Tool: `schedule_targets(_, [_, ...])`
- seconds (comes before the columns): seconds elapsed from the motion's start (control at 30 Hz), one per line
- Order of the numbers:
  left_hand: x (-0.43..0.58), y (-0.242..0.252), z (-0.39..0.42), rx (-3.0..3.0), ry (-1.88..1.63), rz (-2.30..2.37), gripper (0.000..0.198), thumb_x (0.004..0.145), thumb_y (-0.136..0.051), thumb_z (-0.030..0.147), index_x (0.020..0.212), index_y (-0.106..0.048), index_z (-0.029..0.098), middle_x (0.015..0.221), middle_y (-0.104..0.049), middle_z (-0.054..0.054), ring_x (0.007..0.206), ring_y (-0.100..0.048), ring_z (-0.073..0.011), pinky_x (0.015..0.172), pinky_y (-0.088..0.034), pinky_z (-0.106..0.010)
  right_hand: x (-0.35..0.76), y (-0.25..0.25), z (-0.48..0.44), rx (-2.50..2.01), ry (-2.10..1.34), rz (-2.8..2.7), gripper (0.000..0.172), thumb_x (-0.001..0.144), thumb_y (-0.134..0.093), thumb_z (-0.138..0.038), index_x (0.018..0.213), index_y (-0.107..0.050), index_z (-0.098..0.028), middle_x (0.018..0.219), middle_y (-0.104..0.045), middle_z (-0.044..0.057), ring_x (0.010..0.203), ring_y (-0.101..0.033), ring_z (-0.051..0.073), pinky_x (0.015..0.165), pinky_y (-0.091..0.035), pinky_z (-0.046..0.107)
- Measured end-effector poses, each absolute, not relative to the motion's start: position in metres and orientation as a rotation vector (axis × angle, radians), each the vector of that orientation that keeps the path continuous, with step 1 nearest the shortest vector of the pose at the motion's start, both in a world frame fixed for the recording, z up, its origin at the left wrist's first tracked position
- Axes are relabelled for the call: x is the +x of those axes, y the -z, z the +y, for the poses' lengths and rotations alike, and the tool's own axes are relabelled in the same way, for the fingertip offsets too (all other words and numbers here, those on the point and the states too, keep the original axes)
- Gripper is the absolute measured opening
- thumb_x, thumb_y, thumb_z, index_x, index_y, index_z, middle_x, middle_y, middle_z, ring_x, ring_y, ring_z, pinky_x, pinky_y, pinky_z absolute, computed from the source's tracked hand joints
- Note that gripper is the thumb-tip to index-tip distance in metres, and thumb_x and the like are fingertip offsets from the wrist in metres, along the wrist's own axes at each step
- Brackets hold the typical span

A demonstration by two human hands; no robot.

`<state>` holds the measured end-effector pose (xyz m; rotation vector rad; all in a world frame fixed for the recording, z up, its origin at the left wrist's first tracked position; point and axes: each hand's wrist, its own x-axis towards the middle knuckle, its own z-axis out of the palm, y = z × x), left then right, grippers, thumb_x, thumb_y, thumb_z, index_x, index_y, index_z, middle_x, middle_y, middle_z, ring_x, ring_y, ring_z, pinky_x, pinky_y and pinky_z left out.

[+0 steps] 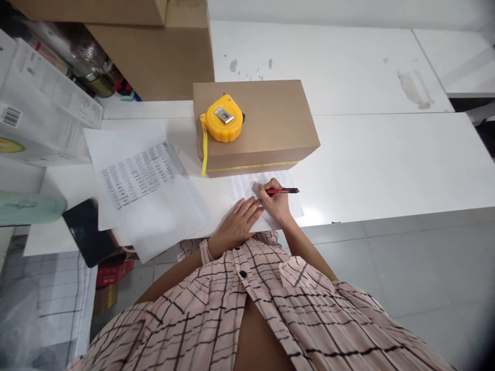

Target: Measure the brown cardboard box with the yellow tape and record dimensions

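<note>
My right hand (pixel 275 202) is closed around a red and black pen (pixel 284 190), over a printed sheet (pixel 291 203) at the front edge of the white table. Flat on the left part of that sheet lies my left hand (pixel 240 222), fingers stretched out, touching or nearly touching the right one. Just beyond both hands stands a brown cardboard box (pixel 270 118), which hides the sheet's far edge. On the box's top rests a yellow tape measure (pixel 224 118) with a metal clip and a yellow wrist strap hanging over the front.
Several papers with printed columns (pixel 139 175) lie to the left, near a black phone (pixel 91 232) at the table edge. Larger cardboard boxes (pixel 162 56) stand at the back left. A white carton (pixel 42 103) and a greenish bottle (pixel 33 206) are at the far left.
</note>
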<state>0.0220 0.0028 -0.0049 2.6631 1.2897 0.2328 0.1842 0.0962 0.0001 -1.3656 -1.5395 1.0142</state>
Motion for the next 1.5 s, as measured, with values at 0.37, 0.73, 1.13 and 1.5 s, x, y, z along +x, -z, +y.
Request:
schedule_targets(0.37, [0.0216,0.0009,0.0033,2.679,-0.174,1.273,0.076,0.105,-0.04,0.061,0.157,-0.038,0.007,0.165,-0.04,-0.021,0.159,-0.028,-0.0349,0.13,-0.019,-0.054,0.1831,-0.0026,0.0953,-1.354,-1.036,-1.517,0.036,0.085,-0.067,-0.036,0.065,-0.04,-0.024,0.059,-0.042,-0.006,0.057,-0.039,0.011,0.058,-0.036,0.029])
schedule_targets(0.73, [0.0218,0.0009,0.0035,2.678,-0.198,1.271,0.077,0.105,-0.036,0.064,0.156,-0.04,0.006,0.166,-0.039,-0.021,0.158,-0.029,-0.0353,0.13,-0.02,-0.054,0.1834,-0.0026,0.0958,-1.362,-1.044,-1.5,0.036,0.085,-0.068,-0.036,0.065,-0.04,-0.024,0.06,-0.042,-0.006,0.058,-0.039,0.011,0.059,-0.035,0.029])
schedule_targets(1.13, [0.0202,0.0036,0.0041,2.668,-0.212,1.247,0.079,0.105,-0.033,0.064,0.156,-0.038,0.005,0.167,-0.037,-0.022,0.159,-0.027,-0.0364,0.129,-0.019,-0.055,0.1823,-0.0037,0.0965,-1.382,-1.023,-1.488,0.034,0.084,-0.066,-0.033,0.064,-0.039,-0.025,0.059,-0.041,-0.006,0.057,-0.04,0.012,0.058,-0.036,0.03])
schedule_targets(1.5, [0.0212,0.003,0.0036,2.649,-0.183,1.269,0.075,0.105,-0.038,0.062,0.158,-0.038,0.009,0.168,-0.037,-0.02,0.16,-0.026,-0.034,0.13,-0.019,-0.054,0.1836,-0.0038,0.0966,-1.372,-1.011,-1.503,0.034,0.083,-0.066,-0.03,0.064,-0.039,-0.025,0.06,-0.041,-0.006,0.057,-0.039,0.011,0.058,-0.035,0.03])
